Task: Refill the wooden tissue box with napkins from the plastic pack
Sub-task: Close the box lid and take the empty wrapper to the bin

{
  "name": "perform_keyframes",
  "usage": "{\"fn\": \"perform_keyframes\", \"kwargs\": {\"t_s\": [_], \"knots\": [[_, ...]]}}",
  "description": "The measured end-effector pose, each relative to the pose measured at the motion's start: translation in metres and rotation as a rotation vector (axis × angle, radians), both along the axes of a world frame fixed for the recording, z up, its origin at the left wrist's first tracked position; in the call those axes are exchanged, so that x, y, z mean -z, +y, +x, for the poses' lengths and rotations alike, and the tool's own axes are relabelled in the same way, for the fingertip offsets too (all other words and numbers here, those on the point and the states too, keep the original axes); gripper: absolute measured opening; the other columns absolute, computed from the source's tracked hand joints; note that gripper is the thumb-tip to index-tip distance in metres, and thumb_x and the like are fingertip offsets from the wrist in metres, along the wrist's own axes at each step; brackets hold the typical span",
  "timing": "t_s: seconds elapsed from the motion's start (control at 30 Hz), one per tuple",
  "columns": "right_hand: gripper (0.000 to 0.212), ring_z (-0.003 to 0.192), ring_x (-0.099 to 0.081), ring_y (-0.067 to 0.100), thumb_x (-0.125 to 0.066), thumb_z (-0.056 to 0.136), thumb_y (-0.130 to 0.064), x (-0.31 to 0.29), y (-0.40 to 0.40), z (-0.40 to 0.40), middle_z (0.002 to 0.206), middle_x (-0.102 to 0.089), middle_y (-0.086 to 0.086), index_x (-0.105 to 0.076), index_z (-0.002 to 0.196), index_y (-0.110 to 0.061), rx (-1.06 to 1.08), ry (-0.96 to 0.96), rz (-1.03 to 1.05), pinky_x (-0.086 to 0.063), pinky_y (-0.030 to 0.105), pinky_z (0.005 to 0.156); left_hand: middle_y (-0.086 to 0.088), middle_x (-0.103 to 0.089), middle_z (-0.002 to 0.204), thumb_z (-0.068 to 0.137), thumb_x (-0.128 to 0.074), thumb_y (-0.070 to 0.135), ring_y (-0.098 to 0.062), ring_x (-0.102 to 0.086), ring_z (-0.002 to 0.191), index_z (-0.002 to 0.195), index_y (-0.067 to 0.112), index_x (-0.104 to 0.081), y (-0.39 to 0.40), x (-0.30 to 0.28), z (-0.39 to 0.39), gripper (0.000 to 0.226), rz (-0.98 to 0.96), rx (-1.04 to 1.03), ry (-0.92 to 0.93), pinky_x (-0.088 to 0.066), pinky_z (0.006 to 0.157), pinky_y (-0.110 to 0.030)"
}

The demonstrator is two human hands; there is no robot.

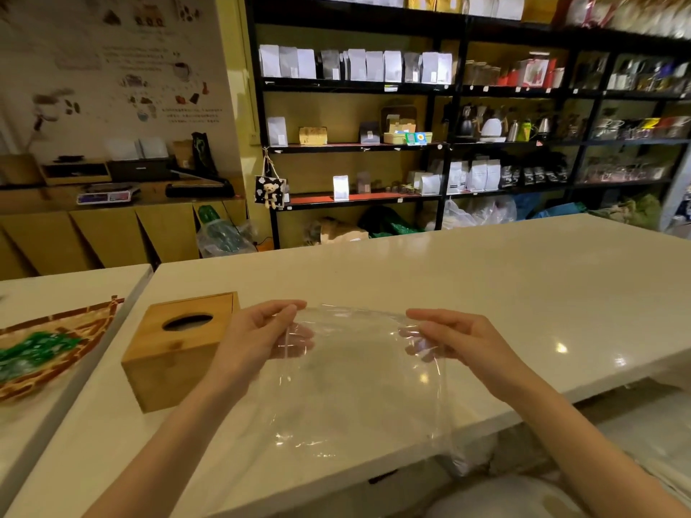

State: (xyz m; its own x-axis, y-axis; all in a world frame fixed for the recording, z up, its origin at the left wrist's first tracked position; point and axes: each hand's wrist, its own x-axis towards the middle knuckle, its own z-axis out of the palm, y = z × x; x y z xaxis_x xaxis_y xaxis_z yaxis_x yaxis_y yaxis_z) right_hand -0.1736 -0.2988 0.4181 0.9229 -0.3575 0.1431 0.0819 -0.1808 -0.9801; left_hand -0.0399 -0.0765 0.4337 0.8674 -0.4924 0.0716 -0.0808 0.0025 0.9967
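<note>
A shop room with dark shelving of bags, kettles and jars runs along the far wall, and a pale worktop stretches across the near half of the view. On it, to the left, stands the wooden tissue box, upright, its oval slot on top showing only dark inside. Just right of the box the person holds up the clear plastic pack by its top edge: the left hand pinches the left corner between thumb and fingers, and the right hand pinches the right corner the same way. The pack hangs limp and see-through over the near edge of the worktop; no napkins can be made out in it, so it looks empty or nearly so, though the film's glare makes that uncertain. On a second surface at far left lies a woven basket with green packets.

The step in hand seems to be dealing with the pack itself. To do it well, the pinches should stay close to the mouth's edge so the film spreads rather than slips, and the pull should be even on both sides. Any napkins should be brought out as one squared stack, ready for the box.
</note>
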Motion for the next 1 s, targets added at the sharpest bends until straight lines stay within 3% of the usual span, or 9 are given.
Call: {"fn": "perform_keyframes", "kwargs": {"t_s": [0.13, 0.27, 0.37, 0.43, 0.6, 0.7, 0.8, 0.9, 1.0], "knots": [[0.031, 0.087, -0.071, 0.010, -0.055, 0.088, -0.008, -0.001, 0.000, -0.021, 0.098, -0.074, -0.013, -0.060, 0.114, -0.024, -0.025, 0.032, -0.132, -0.055, 0.019, 0.072, 0.001, -0.075, 0.068, 0.084, -0.059, 0.018, -0.012, -0.071, 0.065, 0.092, 0.013, -0.069, 0.005, -0.002, -0.022, 0.013, 0.105, 0.032, -0.049, -0.058, 0.059, -0.019], [0.041, 0.094, -0.067, 0.001, -0.063, 0.083, -0.008, 0.001, 0.002, -0.047, 0.104, -0.071, -0.015, -0.057, 0.118, -0.029, -0.060, 0.065, -0.276, -0.052, 0.014, 0.080, 0.000, -0.073, 0.084, 0.071, -0.073, 0.007, -0.006, -0.070, 0.074, 0.111, 0.015, -0.064, 0.015, -0.003, -0.045, 0.042, 0.256, 0.071, -0.140, -0.052, 0.060, -0.010], [0.034, 0.092, -0.066, -0.003, -0.069, 0.080, -0.016, 0.004, 0.007, -0.063, 0.099, -0.072, -0.015, -0.064, 0.112, -0.026, -0.020, 0.042, -0.390, -0.048, 0.007, 0.078, 0.007, -0.069, 0.086, 0.072, -0.073, 0.010, -0.004, -0.064, 0.079, 0.119, 0.015, -0.060, 0.021, 0.000, -0.070, 0.049, 0.391, -0.029, -0.296, -0.046, 0.064, -0.011], [0.020, 0.088, -0.064, -0.008, -0.069, 0.080, -0.021, 0.006, 0.013, -0.072, 0.093, -0.072, -0.014, -0.069, 0.099, -0.026, 0.034, 0.011, -0.483, -0.043, 0.001, 0.074, 0.012, -0.066, 0.078, 0.073, -0.072, 0.015, -0.003, -0.061, 0.077, 0.116, 0.014, -0.063, 0.027, 0.005, -0.088, 0.043, 0.450, -0.125, -0.469, -0.044, 0.066, -0.010], [0.003, 0.093, -0.047, 0.008, -0.068, 0.079, -0.029, 0.012, 0.026, -0.094, 0.093, -0.060, -0.006, -0.070, 0.077, -0.032, 0.144, -0.077, -0.746, -0.033, 0.014, 0.076, 0.014, -0.064, 0.073, 0.075, -0.071, 0.023, -0.007, -0.060, 0.070, 0.086, 0.020, -0.075, 0.050, 0.020, -0.126, 0.012, 0.457, -0.290, -0.717, -0.044, 0.063, -0.016], [0.006, 0.108, -0.048, 0.006, -0.067, 0.080, -0.024, 0.007, 0.035, -0.109, 0.111, -0.059, -0.008, -0.072, 0.077, -0.024, 0.025, -0.070, -0.549, -0.032, 0.016, 0.089, 0.008, -0.055, 0.081, 0.071, -0.073, 0.027, -0.010, -0.053, 0.081, 0.073, 0.027, -0.072, 0.068, 0.028, -0.145, 0.003, 0.493, -0.265, -0.610, -0.046, 0.070, -0.029], [0.011, 0.095, -0.065, 0.011, -0.059, 0.086, -0.015, 0.002, 0.046, -0.118, 0.094, -0.072, -0.001, -0.071, 0.085, -0.015, -0.208, -0.050, -0.317, -0.046, 0.024, 0.090, 0.000, -0.062, 0.087, 0.058, -0.078, 0.044, -0.014, -0.058, 0.088, 0.064, 0.027, -0.073, 0.093, 0.032, -0.155, 0.019, 0.478, 0.045, -0.265, -0.048, 0.078, -0.029], [0.013, 0.081, -0.069, 0.012, -0.055, 0.089, -0.012, 0.006, 0.058, -0.116, 0.078, -0.073, -0.001, -0.068, 0.088, -0.011, -0.338, -0.030, -0.302, -0.051, 0.021, 0.078, 0.002, -0.070, 0.109, 0.051, -0.074, 0.062, -0.011, -0.064, 0.100, 0.102, 0.034, -0.068, 0.120, 0.042, -0.162, 0.058, 0.665, 0.476, -0.123, -0.049, 0.093, -0.029], [0.013, 0.076, -0.069, 0.016, -0.054, 0.090, -0.012, 0.010, 0.069, -0.108, 0.081, -0.073, 0.011, -0.066, 0.091, -0.007, -0.522, 0.081, -0.305, -0.052, 0.024, 0.075, 0.015, -0.041, 0.144, 0.049, -0.072, 0.067, -0.001, -0.043, 0.127, 0.137, 0.034, -0.036, 0.128, 0.059, -0.170, 0.100, 0.675, 0.515, -0.031, -0.032, 0.111, -0.028]]}}
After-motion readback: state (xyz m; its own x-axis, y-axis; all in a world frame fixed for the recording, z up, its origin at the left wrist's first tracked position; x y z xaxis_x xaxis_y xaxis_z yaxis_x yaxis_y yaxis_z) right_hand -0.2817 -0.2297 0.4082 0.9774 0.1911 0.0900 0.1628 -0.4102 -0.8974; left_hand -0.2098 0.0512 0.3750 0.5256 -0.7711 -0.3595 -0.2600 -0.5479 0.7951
